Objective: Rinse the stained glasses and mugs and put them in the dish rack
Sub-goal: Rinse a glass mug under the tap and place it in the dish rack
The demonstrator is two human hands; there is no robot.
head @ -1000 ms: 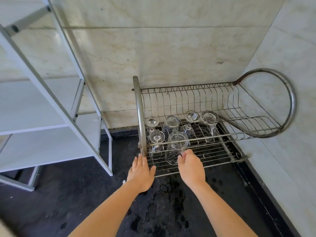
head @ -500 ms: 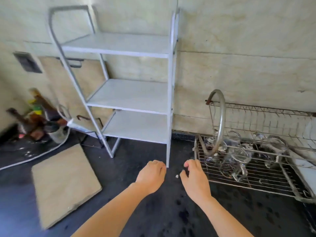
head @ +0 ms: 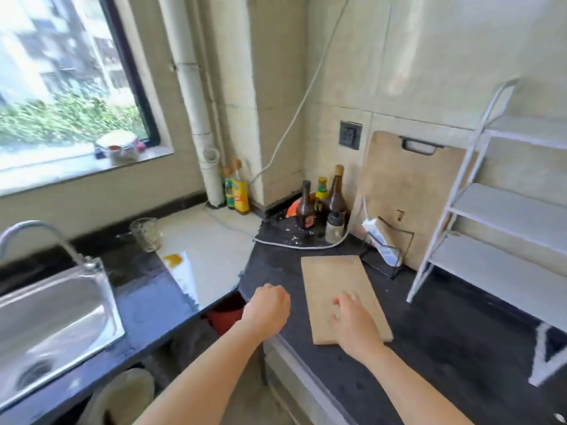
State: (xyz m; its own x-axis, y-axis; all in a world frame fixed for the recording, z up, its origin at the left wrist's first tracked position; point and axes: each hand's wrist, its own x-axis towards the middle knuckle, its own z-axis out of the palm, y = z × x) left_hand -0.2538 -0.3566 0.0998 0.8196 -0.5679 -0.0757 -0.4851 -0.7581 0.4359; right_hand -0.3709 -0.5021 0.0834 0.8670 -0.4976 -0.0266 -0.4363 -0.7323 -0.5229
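One clear glass [head: 146, 234] with marks on it stands on the dark counter at the left, beside a steel sink [head: 52, 314] with a curved tap [head: 33, 231]. My left hand [head: 267, 308] hangs over the counter corner with its fingers curled into a loose fist and nothing in it. My right hand [head: 352, 323] hovers over the near end of a wooden cutting board [head: 334, 286], fingers slightly apart and empty. The dish rack is out of view.
Sauce bottles [head: 322, 204] crowd the back corner, with a white cable [head: 291, 243] on the counter. A large board [head: 408, 191] leans on the wall. A white shelf unit [head: 503, 216] stands at the right. An orange spill [head: 172, 258] lies near the glass.
The view has swung left from the dish rack, past the shelf unit, to the sink corner. Both hands left the rack and its glasses and now hang empty over the counter.
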